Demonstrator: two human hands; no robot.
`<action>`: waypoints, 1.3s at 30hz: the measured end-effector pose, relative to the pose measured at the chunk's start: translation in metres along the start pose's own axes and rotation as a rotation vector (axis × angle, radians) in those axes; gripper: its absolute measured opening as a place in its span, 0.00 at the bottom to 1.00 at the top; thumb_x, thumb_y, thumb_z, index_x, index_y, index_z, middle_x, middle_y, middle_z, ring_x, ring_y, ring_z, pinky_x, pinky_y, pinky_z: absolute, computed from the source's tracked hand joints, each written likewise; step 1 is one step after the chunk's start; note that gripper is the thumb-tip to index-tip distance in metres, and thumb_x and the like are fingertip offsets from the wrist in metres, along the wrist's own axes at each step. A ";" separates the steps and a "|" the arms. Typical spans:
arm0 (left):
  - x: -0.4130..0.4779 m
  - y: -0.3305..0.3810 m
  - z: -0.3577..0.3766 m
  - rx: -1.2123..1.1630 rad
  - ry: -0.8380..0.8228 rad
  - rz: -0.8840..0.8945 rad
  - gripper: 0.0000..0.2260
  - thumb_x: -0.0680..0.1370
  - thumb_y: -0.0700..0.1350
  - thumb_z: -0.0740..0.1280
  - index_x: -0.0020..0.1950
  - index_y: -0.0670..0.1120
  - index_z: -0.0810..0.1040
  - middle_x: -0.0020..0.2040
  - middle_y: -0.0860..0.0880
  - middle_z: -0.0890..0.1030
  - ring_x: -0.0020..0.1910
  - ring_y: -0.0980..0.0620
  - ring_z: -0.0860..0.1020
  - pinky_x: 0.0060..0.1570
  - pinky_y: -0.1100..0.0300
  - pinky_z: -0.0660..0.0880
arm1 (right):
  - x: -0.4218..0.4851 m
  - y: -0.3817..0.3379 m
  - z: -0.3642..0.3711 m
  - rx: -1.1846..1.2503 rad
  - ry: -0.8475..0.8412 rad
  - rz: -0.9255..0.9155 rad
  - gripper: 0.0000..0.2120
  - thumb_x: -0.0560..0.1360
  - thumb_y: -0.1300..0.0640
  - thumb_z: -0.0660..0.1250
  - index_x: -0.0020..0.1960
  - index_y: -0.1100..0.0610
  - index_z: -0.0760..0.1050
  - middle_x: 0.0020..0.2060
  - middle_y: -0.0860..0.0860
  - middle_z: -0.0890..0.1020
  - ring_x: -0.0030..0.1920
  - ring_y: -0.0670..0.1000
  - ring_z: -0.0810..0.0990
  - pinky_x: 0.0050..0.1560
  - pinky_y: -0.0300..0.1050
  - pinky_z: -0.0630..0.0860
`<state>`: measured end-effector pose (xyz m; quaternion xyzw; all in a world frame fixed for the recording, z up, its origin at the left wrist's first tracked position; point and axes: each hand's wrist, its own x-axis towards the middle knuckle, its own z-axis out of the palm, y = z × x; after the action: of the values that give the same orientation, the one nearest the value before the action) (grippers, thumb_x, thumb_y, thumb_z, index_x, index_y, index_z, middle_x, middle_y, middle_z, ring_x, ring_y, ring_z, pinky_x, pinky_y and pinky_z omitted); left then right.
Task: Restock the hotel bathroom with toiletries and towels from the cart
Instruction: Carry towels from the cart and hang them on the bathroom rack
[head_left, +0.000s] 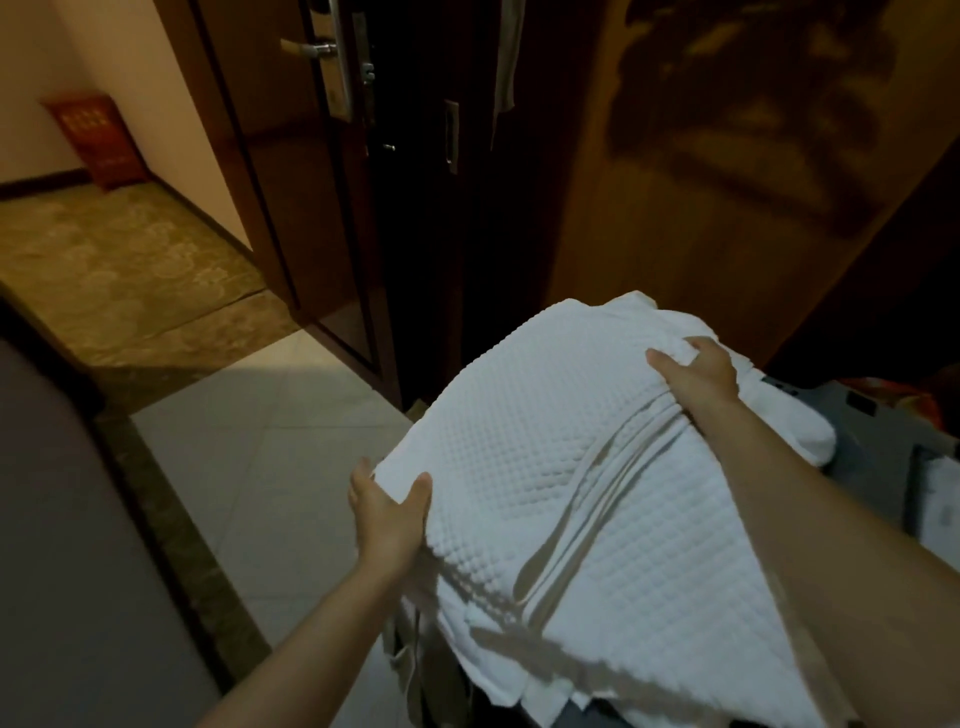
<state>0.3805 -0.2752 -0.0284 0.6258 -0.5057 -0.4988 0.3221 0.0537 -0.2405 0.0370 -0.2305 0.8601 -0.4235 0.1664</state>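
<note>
A large white waffle-textured towel (561, 457) lies folded and bulging over the cart at the lower right. My left hand (387, 512) grips its near left edge, thumb on top and fingers underneath. On the far right side, my right hand (698, 374) holds a bunched fold of the cloth, fingers curled into it. The grey cart (872, 447) shows only at the right, mostly hidden under the towel. More white cloth (795, 431) lies beyond my right hand.
A dark wooden door (291, 156) with a metal handle (311, 48) stands open ahead. Pale floor tiles (270, 431) run to patterned carpet (119, 260) in the corridor. A red box (96, 137) sits by the far wall. A wooden panel (727, 182) fills the right.
</note>
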 end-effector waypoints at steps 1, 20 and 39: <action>-0.006 0.002 -0.004 -0.108 0.004 -0.049 0.33 0.76 0.45 0.67 0.76 0.44 0.52 0.74 0.44 0.60 0.69 0.42 0.65 0.66 0.48 0.65 | 0.000 -0.001 0.000 0.032 0.012 0.009 0.31 0.72 0.46 0.70 0.70 0.56 0.65 0.68 0.57 0.70 0.67 0.61 0.69 0.68 0.56 0.66; 0.000 0.038 -0.024 -0.678 -0.180 -0.478 0.15 0.78 0.43 0.65 0.61 0.37 0.76 0.56 0.39 0.77 0.47 0.52 0.77 0.35 0.61 0.75 | -0.026 -0.030 -0.017 0.358 0.120 -0.072 0.09 0.76 0.56 0.66 0.55 0.55 0.72 0.54 0.54 0.78 0.53 0.55 0.79 0.55 0.51 0.77; 0.060 0.049 -0.021 -0.395 -0.282 -0.443 0.08 0.80 0.42 0.59 0.43 0.41 0.72 0.68 0.35 0.70 0.52 0.40 0.76 0.63 0.48 0.68 | -0.012 -0.027 -0.029 0.039 -0.108 0.221 0.03 0.72 0.64 0.63 0.45 0.60 0.70 0.33 0.59 0.67 0.33 0.53 0.69 0.33 0.44 0.67</action>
<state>0.3847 -0.3490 0.0047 0.5708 -0.2905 -0.7268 0.2479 0.0573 -0.2298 0.0770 -0.1535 0.8617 -0.4061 0.2627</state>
